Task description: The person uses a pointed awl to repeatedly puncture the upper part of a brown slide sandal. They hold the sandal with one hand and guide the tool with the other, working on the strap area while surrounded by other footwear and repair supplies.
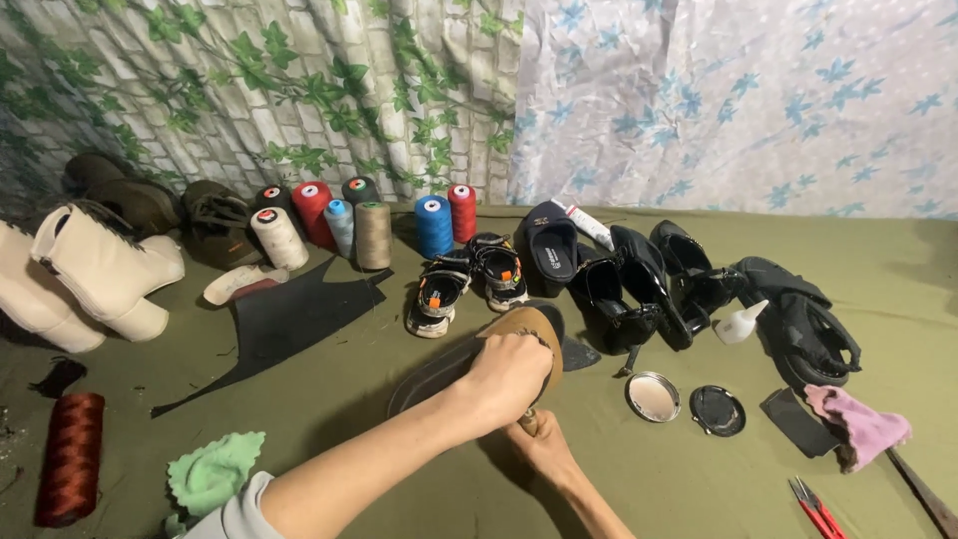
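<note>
Dark red thread spool [70, 457]: one, lying on its side at the far left on the green cloth [649, 469].
Green rag [214, 471]: one, crumpled, just beside the left sleeve.
Cream boots [85, 274]: two, on their sides at the left edge.
Brown shoes [125, 195]: two or three dark ones behind the boots; the exact count is hard to tell.
Black leather sheet [289, 319]: one, flat, in front of the cones.
Thread cones [374, 235]: seven upright in a row: black, cream, red, light blue, tan, blue, red.
Small sandals [469, 279]: two, black with orange marks, side by side.
Left hand [509, 377]: fingers curled closed over the tan shoe [534, 334], pressing it down at centre.
Right hand [544, 444]: just under the left, fingers wrapped around a small handle [528, 421]; its tip is hidden.
Black shoes [639, 284]: about five, clustered right of centre.
Glue bottle [740, 323]: one, white, tipped among them.
Tin and lid [654, 397]: two round pieces, side by side.
Pink rag [860, 424]: one, on a dark pad.
Red pliers [813, 507]: one pair, bottom right.
</note>
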